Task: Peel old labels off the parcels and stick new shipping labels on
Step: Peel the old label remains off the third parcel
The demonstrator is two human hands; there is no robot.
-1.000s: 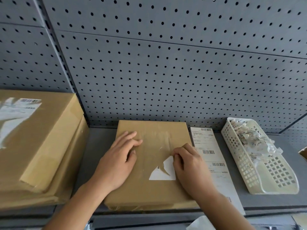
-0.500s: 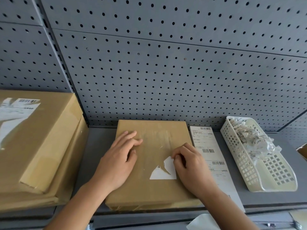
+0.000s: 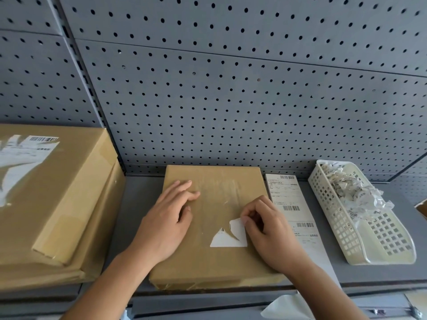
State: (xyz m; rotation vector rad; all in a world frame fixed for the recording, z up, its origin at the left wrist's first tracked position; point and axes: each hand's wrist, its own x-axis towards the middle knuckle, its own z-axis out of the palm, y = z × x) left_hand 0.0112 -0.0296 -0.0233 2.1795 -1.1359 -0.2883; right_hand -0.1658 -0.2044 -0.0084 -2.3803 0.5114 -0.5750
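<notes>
at the lower centre of the frame, our parcel (image 3: pixel 215 264) lies flat on the grey shelf (image 3: pixel 138 199), and our left hand (image 3: pixel 166 225) presses it down with fingers spread and fairly straight. just right of centre, our right hand (image 3: pixel 269 232) pinches the lifted corner of the old label scrap (image 3: pixel 225 240), a torn white piece stuck near the parcel's lower middle. we judge the peel is nearly done, but the scrap has a ragged tear, so a quick or steep pull could rip it further and leave bits behind, or lift the cardboard's skin. if the left hand eases off, the parcel may slide toward the new label sheet (image 3: pixel 288 197) just beside it on the right, near the basket (image 3: pixel 381 260).
</notes>
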